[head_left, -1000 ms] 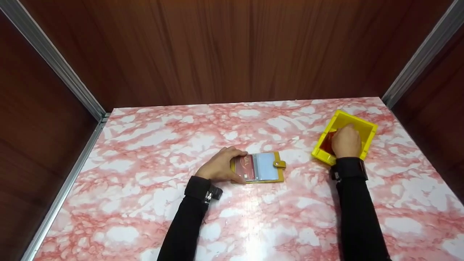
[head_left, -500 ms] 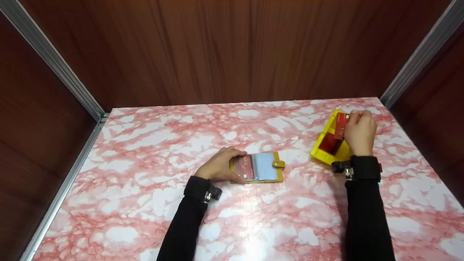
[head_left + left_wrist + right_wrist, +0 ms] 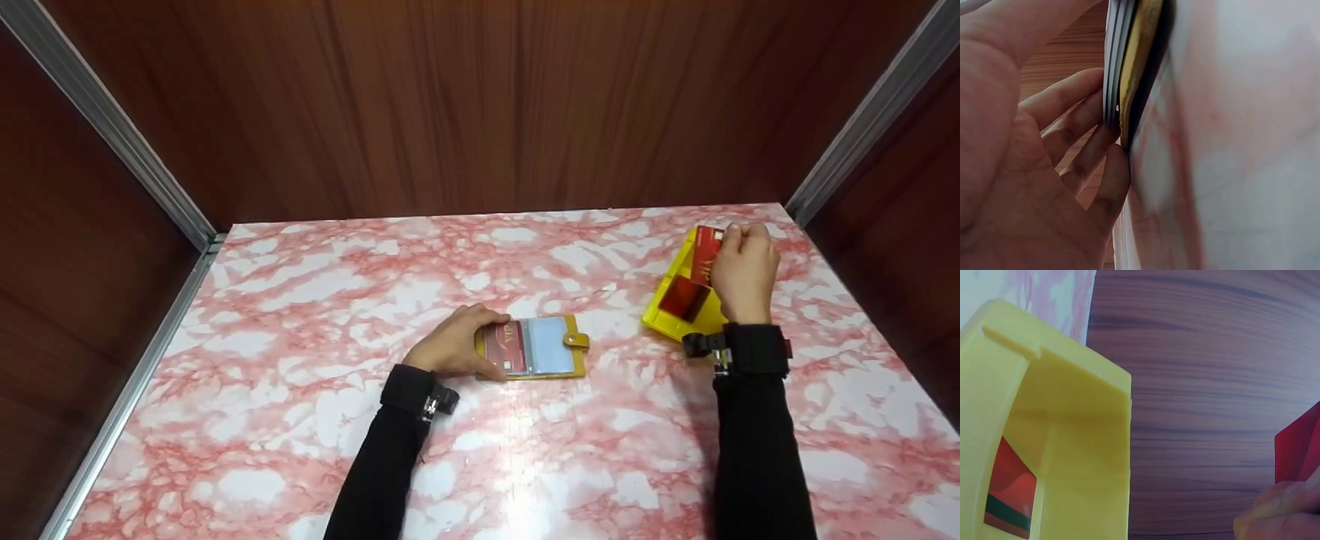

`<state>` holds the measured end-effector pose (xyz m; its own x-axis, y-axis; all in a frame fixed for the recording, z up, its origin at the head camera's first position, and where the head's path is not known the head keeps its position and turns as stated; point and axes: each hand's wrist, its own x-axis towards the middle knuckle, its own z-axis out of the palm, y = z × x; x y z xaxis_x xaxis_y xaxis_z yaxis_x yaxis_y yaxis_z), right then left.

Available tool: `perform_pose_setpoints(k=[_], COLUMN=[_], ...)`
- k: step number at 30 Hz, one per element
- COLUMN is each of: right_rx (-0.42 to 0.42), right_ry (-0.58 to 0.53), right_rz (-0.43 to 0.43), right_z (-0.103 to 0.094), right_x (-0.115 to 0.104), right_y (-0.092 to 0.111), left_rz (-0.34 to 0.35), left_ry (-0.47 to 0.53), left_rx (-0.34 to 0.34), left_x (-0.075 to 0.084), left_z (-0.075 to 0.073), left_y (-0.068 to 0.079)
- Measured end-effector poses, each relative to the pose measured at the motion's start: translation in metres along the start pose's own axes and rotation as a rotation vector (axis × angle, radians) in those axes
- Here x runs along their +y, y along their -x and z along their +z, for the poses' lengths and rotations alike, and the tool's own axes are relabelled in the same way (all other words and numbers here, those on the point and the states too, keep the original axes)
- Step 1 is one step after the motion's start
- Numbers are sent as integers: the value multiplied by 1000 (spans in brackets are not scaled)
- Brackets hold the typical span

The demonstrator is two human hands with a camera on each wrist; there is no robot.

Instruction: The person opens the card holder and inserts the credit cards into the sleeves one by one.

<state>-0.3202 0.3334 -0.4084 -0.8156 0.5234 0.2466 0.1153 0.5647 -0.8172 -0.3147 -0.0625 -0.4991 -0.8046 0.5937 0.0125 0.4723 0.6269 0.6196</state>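
My left hand [image 3: 454, 343] grips the left side of an open yellow card holder [image 3: 553, 345], thumb at the near edge and fingers at the far edge. A red VIP card shows in its left clear sleeve; the right sleeve looks pale blue. In the left wrist view the stacked sleeves [image 3: 1113, 67] stand edge-on beside the fingers. Over a yellow bin [image 3: 661, 321], my right hand [image 3: 748, 274] pinches a red VIP card [image 3: 705, 255] by its chip end. The right wrist view shows the held card [image 3: 1292, 444] apart from the bin.
Inside the bin lies more red card [image 3: 1013, 489] with a dark stripe. The pink-and-white marbled table [image 3: 300, 390] is bounded by a brown wood-grain panel [image 3: 480, 105] behind and dark panels at both sides.
From deep in the bin, my right hand has risen up and away with a red card pinched in its fingers. Left hand and card holder stay in place.
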Motion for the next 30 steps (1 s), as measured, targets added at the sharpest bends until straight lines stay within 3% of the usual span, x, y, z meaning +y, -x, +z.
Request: perform_pose_setpoints(k=[8, 16, 25, 30], right_rx=[-40, -53, -79, -161], right_ry=[-24, 9, -42, -56], right_rz=[6, -42, -93, -121], right_z=[4, 15, 43, 63], right_x=[-5, -13, -25, -33], right_y=[5, 11, 27, 42], left_rz=[-20, -13, -6, -7], left_ry=[-2, 7, 10, 20], left_rx=[-10, -3, 3, -11], left_x=[0, 0, 0, -1], left_z=[0, -1, -1, -1], left_y=[1, 1, 1, 0])
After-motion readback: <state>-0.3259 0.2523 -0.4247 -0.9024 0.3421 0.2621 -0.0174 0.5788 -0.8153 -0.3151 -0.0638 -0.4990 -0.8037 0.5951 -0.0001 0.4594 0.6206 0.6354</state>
